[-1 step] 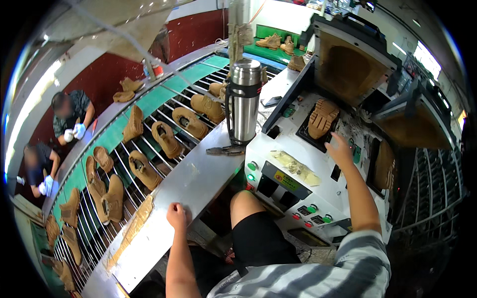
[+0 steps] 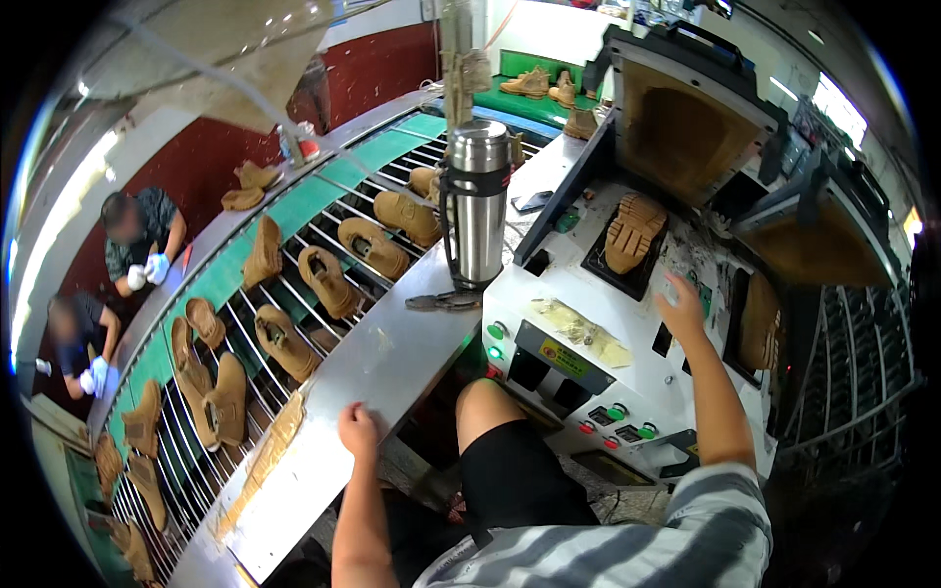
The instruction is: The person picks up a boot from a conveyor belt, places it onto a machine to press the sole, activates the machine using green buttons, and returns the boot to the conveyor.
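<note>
My right hand (image 2: 682, 306) hovers over the white press machine (image 2: 588, 314), fingers apart and holding nothing. Beyond its fingertips a tan shoe (image 2: 635, 231) sits sole up on a black pad in the machine's left bay, under a raised lid (image 2: 686, 122). A second shoe (image 2: 759, 321) lies in the right bay, whose lid (image 2: 818, 227) is also up. At the edge of the metal ledge (image 2: 377, 353), my left hand (image 2: 359, 429) is curled into a loose fist; nothing shows in it.
A steel flask (image 2: 478, 211) stands on the ledge beside dark pliers (image 2: 444, 301). Left of it, a roller conveyor (image 2: 328, 338) carries several tan shoes (image 2: 328, 279). Two people (image 2: 142, 235) with gloved hands work across the conveyor. A phone (image 2: 532, 202) lies behind the flask.
My right hand has drawn back slightly, toward the lower right, away from the shoe. My left fist has shifted a little to the right along the ledge edge.
</note>
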`<act>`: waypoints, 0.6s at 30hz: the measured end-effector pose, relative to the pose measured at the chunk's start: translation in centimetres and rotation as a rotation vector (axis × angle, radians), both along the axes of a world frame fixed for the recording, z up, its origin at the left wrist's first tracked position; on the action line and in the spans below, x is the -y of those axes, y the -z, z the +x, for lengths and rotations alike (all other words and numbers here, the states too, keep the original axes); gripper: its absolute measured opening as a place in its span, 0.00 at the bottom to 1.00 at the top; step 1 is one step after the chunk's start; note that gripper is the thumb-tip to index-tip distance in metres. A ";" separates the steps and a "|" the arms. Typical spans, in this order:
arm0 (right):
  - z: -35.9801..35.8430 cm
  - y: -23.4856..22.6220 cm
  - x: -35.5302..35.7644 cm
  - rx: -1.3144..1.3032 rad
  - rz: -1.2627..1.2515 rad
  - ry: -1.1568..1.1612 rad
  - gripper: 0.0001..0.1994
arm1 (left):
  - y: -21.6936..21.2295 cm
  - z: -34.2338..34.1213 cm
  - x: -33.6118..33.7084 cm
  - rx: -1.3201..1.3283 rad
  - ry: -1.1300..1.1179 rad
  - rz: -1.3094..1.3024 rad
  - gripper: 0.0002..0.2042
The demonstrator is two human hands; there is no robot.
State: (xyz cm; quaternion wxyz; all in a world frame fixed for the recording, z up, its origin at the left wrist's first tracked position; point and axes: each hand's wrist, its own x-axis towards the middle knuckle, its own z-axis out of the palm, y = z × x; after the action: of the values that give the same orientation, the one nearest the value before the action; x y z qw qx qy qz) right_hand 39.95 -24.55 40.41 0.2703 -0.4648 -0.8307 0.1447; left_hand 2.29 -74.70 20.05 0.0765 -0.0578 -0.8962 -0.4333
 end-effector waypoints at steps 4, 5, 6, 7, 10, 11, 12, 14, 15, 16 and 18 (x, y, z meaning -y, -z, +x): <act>13.3 2.0 2.3 -0.067 0.304 0.163 0.19 | -3.0 9.0 -11.2 0.165 0.521 0.063 0.28; 15.0 1.9 2.7 -0.077 0.298 0.268 0.18 | -2.3 10.2 -13.8 0.200 0.609 0.217 0.30; 16.8 1.8 2.9 -0.108 0.305 0.338 0.18 | -2.1 11.4 -17.0 0.298 0.622 0.428 0.30; 18.2 1.4 2.7 -0.142 0.316 0.400 0.18 | -1.5 12.1 -20.1 0.377 0.589 0.542 0.31; 22.2 0.8 0.2 -0.069 0.250 0.497 0.25 | -5.1 12.4 -26.7 0.851 0.616 0.980 0.31; 22.1 -0.3 -0.3 -0.059 0.171 0.552 0.28 | -5.4 12.8 -28.0 0.858 0.493 0.939 0.31; 22.2 -1.7 -0.7 -0.046 0.093 0.611 0.31 | -5.6 12.8 -27.8 0.915 0.542 0.932 0.31; 23.4 -1.8 -3.0 0.001 -0.060 0.691 0.43 | -6.3 11.8 -25.3 1.019 0.627 0.908 0.32; 25.3 -0.4 -5.8 -0.049 -0.082 0.584 0.44 | -5.0 10.8 -23.1 0.962 0.745 0.939 0.30; 27.8 1.2 -8.7 0.001 -0.052 0.536 0.44 | -4.4 10.0 -20.9 0.925 0.728 0.860 0.27; 27.6 2.8 -11.3 0.081 -0.146 0.494 0.43 | -4.6 8.2 -15.7 0.787 0.546 0.740 0.18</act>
State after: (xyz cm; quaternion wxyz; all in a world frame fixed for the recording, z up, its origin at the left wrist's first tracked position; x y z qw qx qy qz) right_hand 67.51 -13.26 37.61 0.2297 -0.6774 -0.6893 0.1150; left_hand 10.46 -59.03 24.61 -0.3597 -0.0907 -0.5998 -0.7090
